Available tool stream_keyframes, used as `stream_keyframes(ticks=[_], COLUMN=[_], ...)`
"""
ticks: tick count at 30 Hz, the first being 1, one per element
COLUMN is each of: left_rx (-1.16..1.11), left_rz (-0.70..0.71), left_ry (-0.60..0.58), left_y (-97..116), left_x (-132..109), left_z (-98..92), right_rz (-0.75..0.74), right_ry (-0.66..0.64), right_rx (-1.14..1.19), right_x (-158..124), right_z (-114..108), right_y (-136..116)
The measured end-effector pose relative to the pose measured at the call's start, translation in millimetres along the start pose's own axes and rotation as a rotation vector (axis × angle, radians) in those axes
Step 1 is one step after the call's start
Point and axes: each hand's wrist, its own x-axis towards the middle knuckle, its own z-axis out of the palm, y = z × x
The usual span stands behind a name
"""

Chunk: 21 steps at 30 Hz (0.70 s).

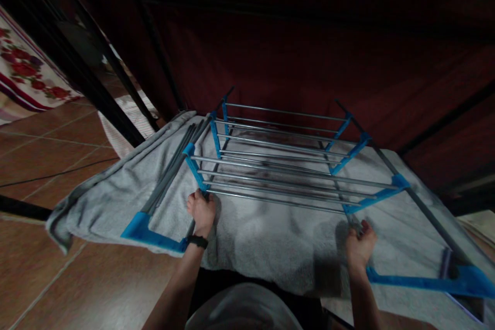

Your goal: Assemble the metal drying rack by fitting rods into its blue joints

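A rack of thin metal bars [270,167] with blue plastic end brackets [377,200] stands on the grey blanket [270,227] in front of me. It looks like a shoe rack. My left hand [201,211] is closed around the lower grey side pole, just below the near-left blue bracket [195,171]. On the other side, my right hand [360,245] curls around the matching right lower pole [340,193], near its front end. Blue corner feet [154,234] join the poles at the front left, and another blue foot [421,282] sits at the front right.
Several loose grey tubes [174,170] lie on the blanket left of the rack. Dark red cloth [290,62] hangs behind it, with black frame poles [88,82] at the left. Brown floor tiles [50,165] and a striped cloth [126,124] show further left.
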Motion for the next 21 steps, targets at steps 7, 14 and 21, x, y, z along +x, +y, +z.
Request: stream_keyframes(ticks=[7, 14, 21], left_rx=[-0.217, -0.138, 0.092], left_rz=[0.543, 1.136, 1.192], left_ry=[0.123, -0.183, -0.479], left_y=[2.9, 101.7, 157.8], left_x=[-50.8, -100.4, -97.9], left_z=[31.2, 65.4, 90.6], right_rz=[0.085, 0.059, -0.018], right_ry=[-0.159, -0.224, -0.250], right_rx=[0.022, -0.044, -0.362], right_x=[19.0, 38.2, 42.5], right_z=[13.5, 10.3, 13.2], right_y=[-14.9, -25.8, -31.5])
